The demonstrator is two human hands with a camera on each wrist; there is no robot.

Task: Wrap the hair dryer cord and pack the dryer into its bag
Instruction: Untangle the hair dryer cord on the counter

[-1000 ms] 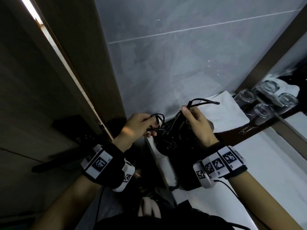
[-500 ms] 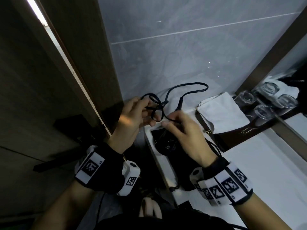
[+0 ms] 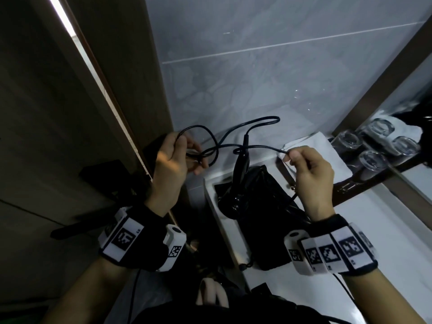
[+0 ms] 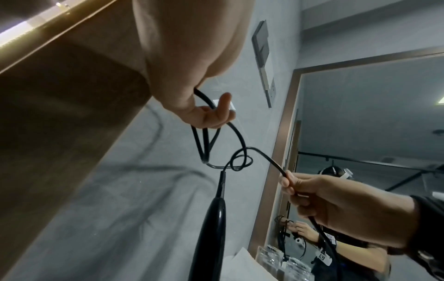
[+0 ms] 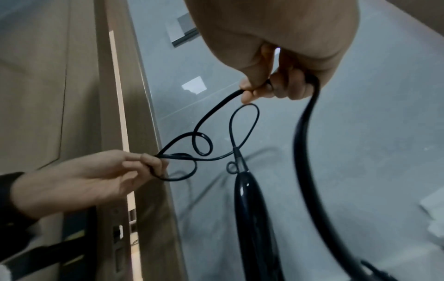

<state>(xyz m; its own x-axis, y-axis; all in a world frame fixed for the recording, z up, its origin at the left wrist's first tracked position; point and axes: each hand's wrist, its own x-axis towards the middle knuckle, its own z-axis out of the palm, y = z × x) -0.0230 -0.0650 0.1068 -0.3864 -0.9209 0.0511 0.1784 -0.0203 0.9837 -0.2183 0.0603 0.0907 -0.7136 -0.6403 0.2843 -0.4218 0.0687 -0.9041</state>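
Both hands pinch the black cord: left hand bunches several loops, right hand grips one strand between thumb and forefinger. Between them, hair dryer stands handle-up on black bag, white counter. Beyond right: glasses.

We saw a hair dryer of glossy black plastic, its handle catching highlights, and a smooth, rubbery black cord with a faint sheen. Under it lay a black bag of shiny, crinkled material. The wall was polished grey marble-look tile, the door frame matt brown wood grain. Clear glass tumblers stood beside a white folded cloth.
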